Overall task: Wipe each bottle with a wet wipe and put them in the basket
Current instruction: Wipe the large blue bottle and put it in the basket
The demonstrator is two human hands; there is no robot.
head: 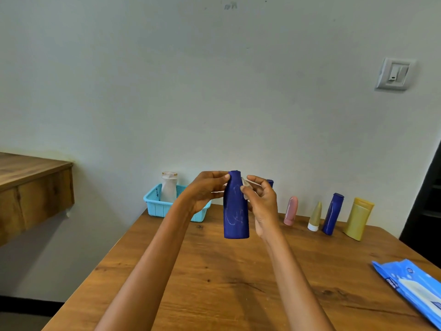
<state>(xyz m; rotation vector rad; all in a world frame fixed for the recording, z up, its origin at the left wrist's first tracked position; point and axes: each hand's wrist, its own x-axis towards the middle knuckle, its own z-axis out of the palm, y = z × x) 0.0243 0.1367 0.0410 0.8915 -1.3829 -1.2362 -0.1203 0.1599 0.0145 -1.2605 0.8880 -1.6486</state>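
Dark blue bottle [236, 206] held upright above the wooden worktop [214, 271], clear of the surface, faint pale streaks on its front. Left hand [205, 191] grips it near the top, fingertips curled onto the neck. Right hand [261, 201] holds a small white wet wipe [245, 183] pinched between thumb and fingers, pressed against the bottle's upper right side. Light blue plastic basket [155, 204] sits at the far left corner of the worktop, close to the wall, partly hidden behind the left hand; one white bottle [169, 187] with a pale cap stands upright inside it. Along the far right edge, a row stands near the wall: a pink bottle [291, 211], a small cream tube [315, 217] on its white cap, a second blue bottle [333, 214], and a yellow bottle [358, 218], each apart from its neighbour. A further dark blue cap [270, 182] shows just behind the right hand's fingers; the rest of it is hidden. Blue wipes packet [412, 287] lies flat at the near right edge of the worktop, partly cut off by the frame. Wall switch [395, 74] on the pale wall at upper right. A second wooden surface [31, 185] juts in from the left.
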